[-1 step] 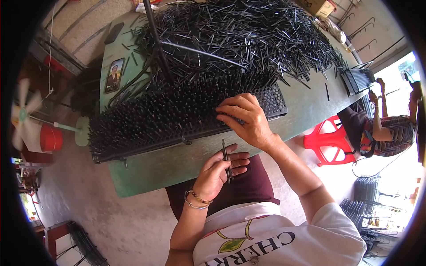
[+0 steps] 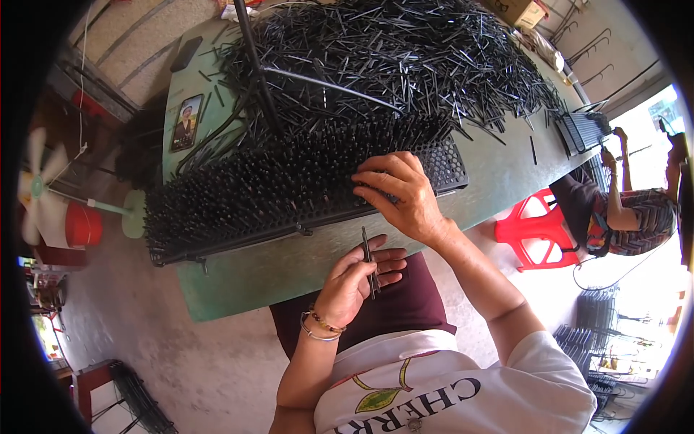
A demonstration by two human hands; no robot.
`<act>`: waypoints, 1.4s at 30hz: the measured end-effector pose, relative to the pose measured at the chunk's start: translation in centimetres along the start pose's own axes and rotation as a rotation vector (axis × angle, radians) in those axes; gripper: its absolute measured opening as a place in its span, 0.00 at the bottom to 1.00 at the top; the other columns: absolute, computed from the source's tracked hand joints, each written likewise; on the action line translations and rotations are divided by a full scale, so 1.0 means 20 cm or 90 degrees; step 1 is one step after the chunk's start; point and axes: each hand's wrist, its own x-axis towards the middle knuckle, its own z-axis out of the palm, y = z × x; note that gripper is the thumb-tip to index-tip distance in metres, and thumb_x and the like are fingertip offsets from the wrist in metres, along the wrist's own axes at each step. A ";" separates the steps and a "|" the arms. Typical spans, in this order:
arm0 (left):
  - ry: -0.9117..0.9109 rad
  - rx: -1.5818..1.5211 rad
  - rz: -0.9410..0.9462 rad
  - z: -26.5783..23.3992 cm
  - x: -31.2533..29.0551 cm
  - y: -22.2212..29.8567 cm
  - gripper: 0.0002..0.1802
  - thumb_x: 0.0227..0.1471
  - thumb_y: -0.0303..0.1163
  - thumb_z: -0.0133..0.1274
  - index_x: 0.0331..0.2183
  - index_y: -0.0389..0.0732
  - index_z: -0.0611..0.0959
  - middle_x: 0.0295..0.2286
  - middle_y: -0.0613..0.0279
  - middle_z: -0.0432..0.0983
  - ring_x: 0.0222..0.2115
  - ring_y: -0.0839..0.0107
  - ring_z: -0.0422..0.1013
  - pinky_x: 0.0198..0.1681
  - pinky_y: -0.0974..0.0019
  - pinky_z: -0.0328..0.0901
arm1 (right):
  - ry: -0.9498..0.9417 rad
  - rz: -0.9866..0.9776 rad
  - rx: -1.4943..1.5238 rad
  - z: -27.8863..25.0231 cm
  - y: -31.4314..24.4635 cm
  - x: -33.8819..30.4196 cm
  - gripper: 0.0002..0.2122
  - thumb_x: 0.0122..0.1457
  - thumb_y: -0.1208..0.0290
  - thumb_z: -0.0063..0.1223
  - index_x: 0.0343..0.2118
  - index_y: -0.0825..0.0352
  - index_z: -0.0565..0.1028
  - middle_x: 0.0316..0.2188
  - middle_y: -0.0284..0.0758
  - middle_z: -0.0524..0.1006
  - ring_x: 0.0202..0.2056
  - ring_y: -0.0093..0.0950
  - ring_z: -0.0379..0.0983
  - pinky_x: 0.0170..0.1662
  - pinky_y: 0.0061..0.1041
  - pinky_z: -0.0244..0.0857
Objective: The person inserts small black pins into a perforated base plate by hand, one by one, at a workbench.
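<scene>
My left hand [image 2: 348, 288] is palm up just off the table's near edge, its thumb pressing a few thin black sticks [image 2: 369, 260] against the fingers. A long black perforated rack [image 2: 447, 165] lies across the table, most of its holes filled with upright black sticks [image 2: 253, 184]. At its right part, bare holes show. There my right hand [image 2: 405, 194] reaches over the rack's front edge, fingers bent and tips drawn together beside the standing sticks. Whatever is between those fingertips is hidden.
Behind the rack a big heap of loose black sticks [image 2: 405, 58] covers the green table [image 2: 499, 163]. A dark metal post [image 2: 254, 65] rises there. A phone [image 2: 188, 123] lies left. Rightward are a red stool [image 2: 535, 230] and another person [image 2: 629, 220] at a second rack [image 2: 578, 132]. A fan [image 2: 37, 186] stands left.
</scene>
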 end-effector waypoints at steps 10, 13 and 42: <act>-0.002 -0.012 -0.001 0.01 0.00 0.00 0.23 0.56 0.27 0.36 0.53 0.28 0.62 0.46 0.41 0.69 0.45 0.58 0.69 0.49 0.58 0.65 | 0.047 0.044 -0.029 0.00 -0.03 -0.02 0.09 0.47 0.76 0.59 0.34 0.65 0.79 0.41 0.34 0.74 0.40 0.33 0.68 0.44 0.31 0.61; 0.002 -0.006 0.011 0.02 0.01 0.01 0.23 0.56 0.27 0.36 0.53 0.27 0.62 0.45 0.41 0.69 0.45 0.59 0.69 0.49 0.59 0.65 | 0.002 0.004 -0.031 0.00 0.00 -0.03 0.09 0.48 0.76 0.58 0.34 0.66 0.78 0.42 0.35 0.74 0.41 0.33 0.68 0.44 0.31 0.61; 0.055 0.282 0.058 0.05 0.08 -0.05 0.19 0.59 0.29 0.44 0.50 0.33 0.68 0.45 0.54 0.71 0.44 0.70 0.69 0.47 0.68 0.65 | 0.050 0.280 0.273 -0.22 0.11 0.03 0.08 0.54 0.71 0.57 0.35 0.69 0.78 0.28 0.35 0.77 0.30 0.22 0.72 0.34 0.20 0.66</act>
